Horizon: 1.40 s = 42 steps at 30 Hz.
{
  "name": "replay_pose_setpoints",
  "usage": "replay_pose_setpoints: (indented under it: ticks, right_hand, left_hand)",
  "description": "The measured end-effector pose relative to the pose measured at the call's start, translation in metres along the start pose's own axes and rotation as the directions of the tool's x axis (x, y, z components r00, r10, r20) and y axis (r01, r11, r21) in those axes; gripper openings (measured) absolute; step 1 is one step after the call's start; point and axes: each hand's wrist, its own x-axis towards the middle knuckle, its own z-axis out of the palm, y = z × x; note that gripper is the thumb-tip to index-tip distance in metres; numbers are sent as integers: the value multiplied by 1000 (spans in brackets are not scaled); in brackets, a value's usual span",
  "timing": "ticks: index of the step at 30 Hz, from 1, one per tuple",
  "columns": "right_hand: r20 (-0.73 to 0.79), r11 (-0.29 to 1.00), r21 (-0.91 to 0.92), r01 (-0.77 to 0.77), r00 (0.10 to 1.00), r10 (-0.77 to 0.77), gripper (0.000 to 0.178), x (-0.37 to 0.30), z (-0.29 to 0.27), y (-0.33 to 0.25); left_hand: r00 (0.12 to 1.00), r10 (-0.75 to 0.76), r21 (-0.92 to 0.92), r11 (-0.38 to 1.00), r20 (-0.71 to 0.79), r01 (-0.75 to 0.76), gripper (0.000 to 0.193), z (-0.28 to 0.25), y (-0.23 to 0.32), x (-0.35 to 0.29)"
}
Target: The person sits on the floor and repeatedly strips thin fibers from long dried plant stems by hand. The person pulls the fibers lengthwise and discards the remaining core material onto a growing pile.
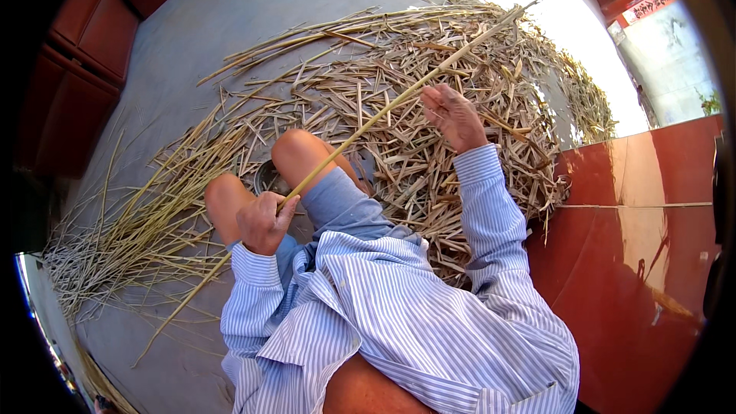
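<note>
A long, thin, pale yellow plant stalk runs slantwise across my lap, from the lower left up to the far right. My left hand is closed round it beside my left knee, and its thin end trails behind the fist toward the floor. The thicker far end reaches over a heap of dry leaf and husk strips. My right hand is just below the upper half of the stalk, fingers stretched out and slightly blurred. It holds nothing, and whether its fingertips touch the stalk I cannot tell.
Several thin yellow stalks lie fanned on the grey floor at left, with longer stalks beyond my knees. A round metal thing shows partly between my legs. Dark red cabinets stand at far left; a glossy red panel is close on my right.
</note>
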Motion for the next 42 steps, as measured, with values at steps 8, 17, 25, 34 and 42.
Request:
replay_pose_setpoints:
  ticks: [8,17,25,34,42]
  right_hand:
    - [229,985,165,40,970,-78,18,47,3,-50]
    - [336,961,211,179,910,-243,29,37,-1,-52]
    - [10,985,-78,153,988,-153,24,48,-5,-37]
    - [242,996,9,-87,967,82,30,-35,91,40]
    - [-44,969,12,246,968,-246,22,21,11,-42]
  left_hand:
    - [972,-214,-173,958,94,228,27,-31,3,-17]
    - [958,-273,-181,942,81,284,30,-52,-14,-30]
    - [996,-19,35,999,-87,22,29,-54,-6,-34]
    - [993,120,11,993,1,-120,27,23,32,50]
    - [996,43,-71,997,83,-37,26,21,15,27]
